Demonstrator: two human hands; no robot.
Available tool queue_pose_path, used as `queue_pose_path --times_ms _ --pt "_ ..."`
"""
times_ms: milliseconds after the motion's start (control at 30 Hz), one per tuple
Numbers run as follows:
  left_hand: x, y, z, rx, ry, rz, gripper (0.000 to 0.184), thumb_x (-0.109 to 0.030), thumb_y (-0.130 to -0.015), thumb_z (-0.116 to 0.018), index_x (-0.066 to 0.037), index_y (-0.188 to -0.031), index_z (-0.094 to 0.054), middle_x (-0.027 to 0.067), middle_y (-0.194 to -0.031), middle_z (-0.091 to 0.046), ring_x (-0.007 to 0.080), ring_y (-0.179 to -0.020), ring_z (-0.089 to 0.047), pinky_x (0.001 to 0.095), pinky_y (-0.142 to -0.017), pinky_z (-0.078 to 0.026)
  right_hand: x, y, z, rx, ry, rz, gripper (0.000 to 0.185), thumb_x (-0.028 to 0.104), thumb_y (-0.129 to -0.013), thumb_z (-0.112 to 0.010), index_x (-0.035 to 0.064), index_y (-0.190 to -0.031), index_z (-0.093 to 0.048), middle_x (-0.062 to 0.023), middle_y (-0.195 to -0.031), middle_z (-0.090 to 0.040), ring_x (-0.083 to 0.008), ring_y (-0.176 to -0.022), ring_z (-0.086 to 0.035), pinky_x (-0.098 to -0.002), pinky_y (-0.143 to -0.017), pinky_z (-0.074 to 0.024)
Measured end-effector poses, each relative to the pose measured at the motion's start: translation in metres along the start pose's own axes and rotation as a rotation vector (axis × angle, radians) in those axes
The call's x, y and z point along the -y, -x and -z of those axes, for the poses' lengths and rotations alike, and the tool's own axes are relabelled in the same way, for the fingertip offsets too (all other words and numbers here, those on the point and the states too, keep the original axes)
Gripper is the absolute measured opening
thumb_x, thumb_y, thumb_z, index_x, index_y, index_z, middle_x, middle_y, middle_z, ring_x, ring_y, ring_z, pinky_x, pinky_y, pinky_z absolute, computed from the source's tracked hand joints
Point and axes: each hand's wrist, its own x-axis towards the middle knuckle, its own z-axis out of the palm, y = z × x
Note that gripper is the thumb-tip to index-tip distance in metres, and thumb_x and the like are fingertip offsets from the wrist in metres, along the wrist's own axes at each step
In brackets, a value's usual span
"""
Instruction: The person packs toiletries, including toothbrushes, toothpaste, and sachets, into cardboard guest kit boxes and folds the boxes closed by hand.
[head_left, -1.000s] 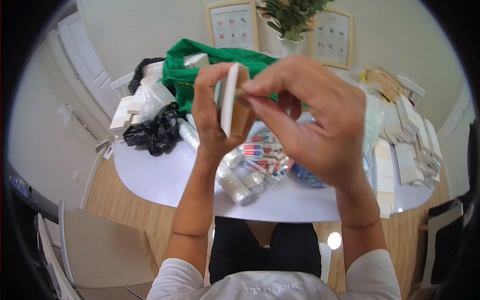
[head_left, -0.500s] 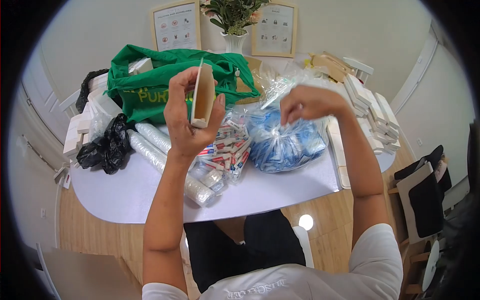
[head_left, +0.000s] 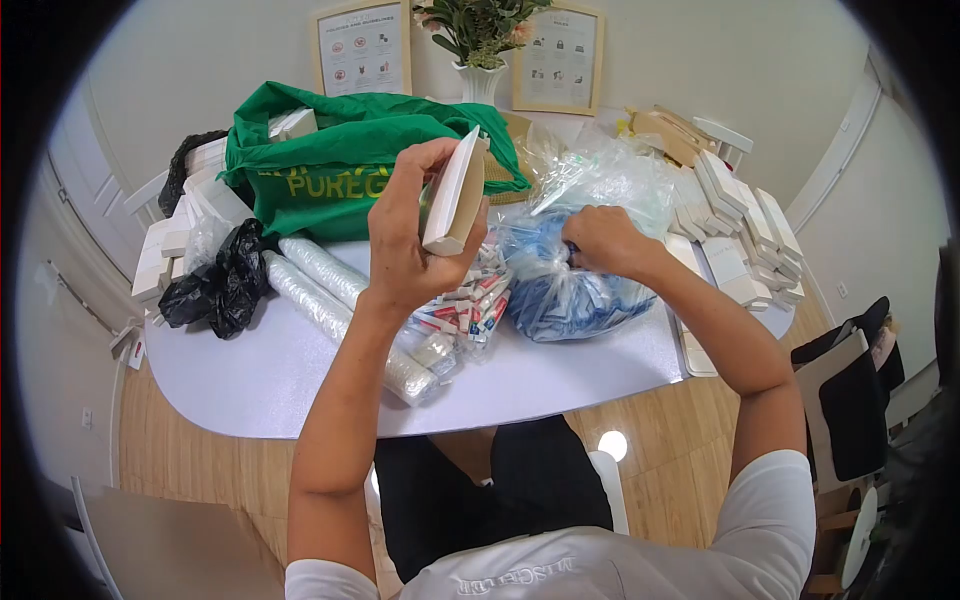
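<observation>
Left hand [head_left: 405, 240] holds box [head_left: 455, 205]. Right hand [head_left: 610, 238] curled at one o'clock of plastic bag [head_left: 575, 312]; grip cannot be told. Hard tug could tear bag.

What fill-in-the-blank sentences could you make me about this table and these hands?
1. The left hand holds a box whose outside is ____.
2. The right hand is at a clear bag whose contents are ____.
3. The green bag carries lettering coloured ____.
4. Framed signs at the back number ____.

Missing words: white; blue; yellow; two.
</observation>
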Motion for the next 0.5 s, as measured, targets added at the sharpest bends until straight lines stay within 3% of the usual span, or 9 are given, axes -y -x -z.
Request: queue_pose_path --times_ms 233,267,500 --pt "0.006 -0.001 0.002 -0.024 0.006 0.001 0.039 0.000 -0.077 -0.065 0.001 -0.113 -0.051 0.0067 -0.096 -0.058 0.0118 -0.086 -0.057 0.0253 -0.077 -0.048 0.007 -0.002 -0.013 -0.051 0.102 -0.007 0.014 0.007 -0.069 -0.065 0.0008 -0.081 -0.067 -0.0184 -0.082 -0.066 -0.0328 -0.081 -0.066 -0.0426 -0.068 -0.0518" --pt "0.006 -0.002 0.002 -0.053 0.030 0.026 0.039 -0.006 -0.075 -0.067 0.000 -0.111 -0.052 0.0100 -0.094 -0.060 0.0190 -0.081 -0.059 0.0286 -0.077 -0.048 0.007 -0.004 -0.014 -0.053 0.099 -0.003 0.014 0.007 -0.069 -0.065 0.0008 -0.081 -0.067 -0.0184 -0.082 -0.066 -0.0328 -0.081 -0.066 -0.0426 -0.068 -0.0518" --pt "0.013 -0.003 0.004 -0.090 0.153 0.135 0.040 -0.004 -0.075 -0.068 0.000 -0.111 -0.052 0.0086 -0.095 -0.061 0.0161 -0.082 -0.059 0.0279 -0.078 -0.048 0.008 0.000 0.000 -0.032 0.020 -0.070 0.018 0.002 -0.069 -0.061 0.0004 -0.087 -0.061 -0.0190 -0.078 -0.063 -0.0376 -0.079 -0.062 -0.0443 -0.070 -0.0488"
